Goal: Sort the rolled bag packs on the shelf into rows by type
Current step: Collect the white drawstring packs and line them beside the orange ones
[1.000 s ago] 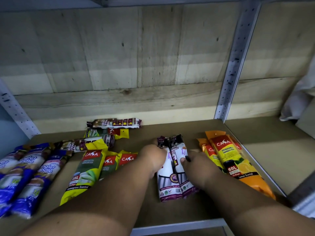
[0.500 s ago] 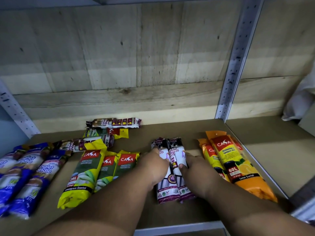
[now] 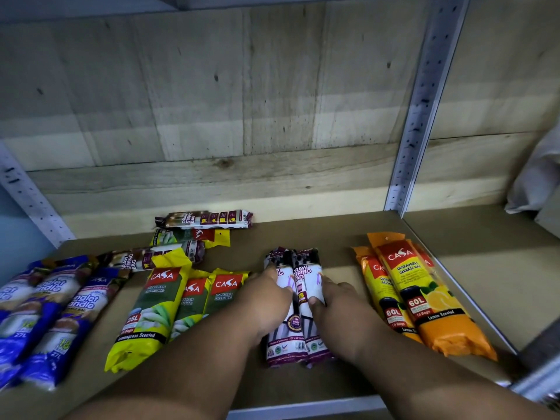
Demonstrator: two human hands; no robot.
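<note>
— Purple-and-white drawstring bag packs (image 3: 298, 301): where?
— Mid-shelf (image 3: 327, 237), two side by side, between yellow Casa packs (image 3: 151, 313) and orange Casa packs (image 3: 424, 298).
— Hands?
— I see my left hand (image 3: 266, 301) and right hand (image 3: 336, 310) curled round them, one each side.

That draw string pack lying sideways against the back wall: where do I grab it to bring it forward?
Grip the draw string pack around its middle, coming from above and the front. It lies flat and crosswise, with its long side to the wooden back wall, so fingers can likely only close over its top and front edge; the green and yellow pack crowds that edge.
</note>
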